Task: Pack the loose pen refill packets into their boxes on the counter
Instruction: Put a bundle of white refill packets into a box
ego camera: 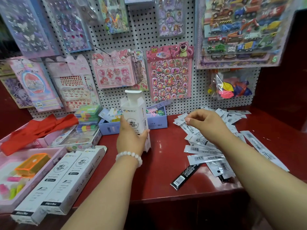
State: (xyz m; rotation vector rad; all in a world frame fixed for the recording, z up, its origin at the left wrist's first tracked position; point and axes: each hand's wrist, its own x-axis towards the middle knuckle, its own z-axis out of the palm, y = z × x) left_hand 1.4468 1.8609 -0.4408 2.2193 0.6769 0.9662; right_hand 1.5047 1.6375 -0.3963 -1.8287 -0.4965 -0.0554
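Red, glossy counter top (pixel 166 171) fills my view, with a white pegboard wall (pixel 146 35) of sticker sheets behind it. Two long white cardboard boxes (pixel 66 178) lie closed at my left. My left hand (pixel 131 140) wraps around a tall white open-topped refill box (pixel 135 120), standing it upright on the counter. To the right a loose heap of clear barcoded refill packets (pixel 207 146) sprawls; my right hand (pixel 204 123) hovers over it, fingertips pinching the end of one packet. A single black packet (pixel 185 176) lies apart, nearer me.
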